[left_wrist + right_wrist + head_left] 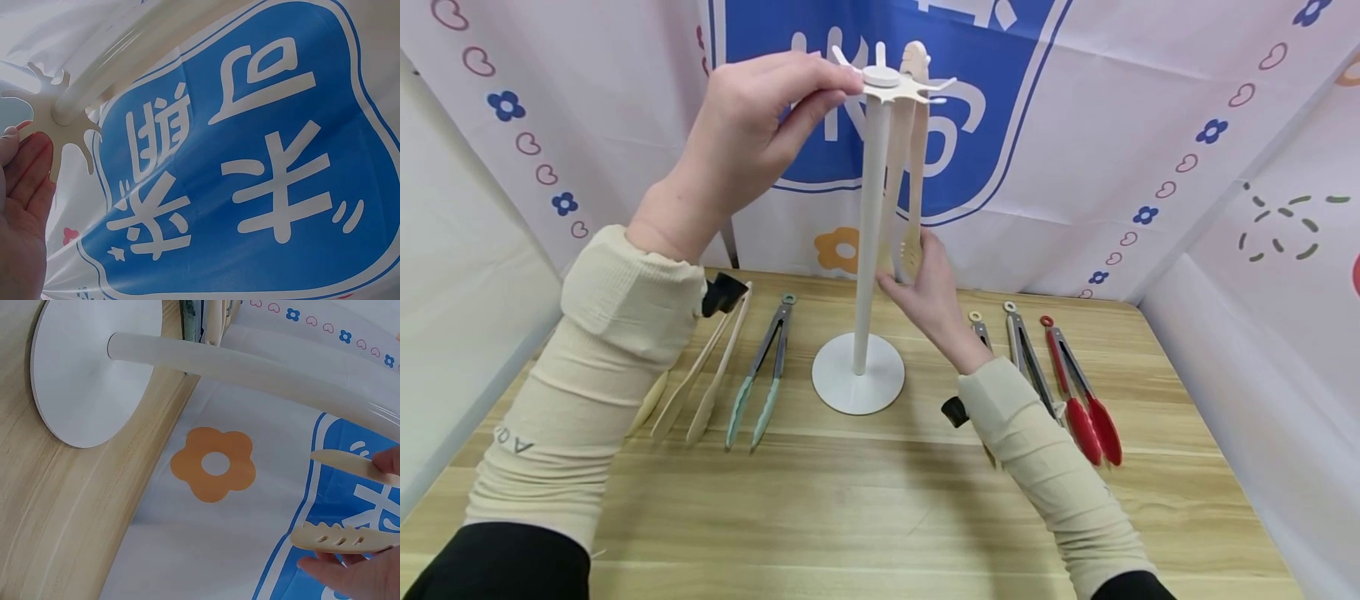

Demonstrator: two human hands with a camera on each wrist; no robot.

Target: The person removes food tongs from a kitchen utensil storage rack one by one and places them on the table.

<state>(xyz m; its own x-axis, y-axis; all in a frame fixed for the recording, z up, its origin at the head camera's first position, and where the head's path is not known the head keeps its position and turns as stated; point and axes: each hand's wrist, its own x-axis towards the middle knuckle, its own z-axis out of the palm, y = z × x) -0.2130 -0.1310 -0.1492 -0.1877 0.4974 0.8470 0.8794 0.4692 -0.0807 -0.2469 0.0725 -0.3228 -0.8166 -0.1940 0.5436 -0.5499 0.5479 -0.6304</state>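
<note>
A white rack stand (pixel 871 208) with a round base (pixel 859 392) and a ring of hooks on top stands upright on the table. My left hand (pixel 745 125) pinches one of its top hooks between thumb and fingers; the left wrist view shows the hook plate (pixel 44 119) from below. A pair of beige tongs (pixel 916 158) hangs at the stand's right side with the ring end up among the hooks. Low on these tongs, my right hand (pixel 934 292) holds the two arms, thumb at one and fingers at the other. In the right wrist view the slotted tip (pixel 331 539) stands apart from the other arm.
Left of the base lie beige tongs (pixel 706 392) and teal-tipped tongs (pixel 765 379). Right of it lie tongs with a cream ring (pixel 979 327), grey tongs (pixel 1026 350) and red tongs (pixel 1084 400), partly behind my right sleeve. A printed curtain (pixel 805 179) closes off the back.
</note>
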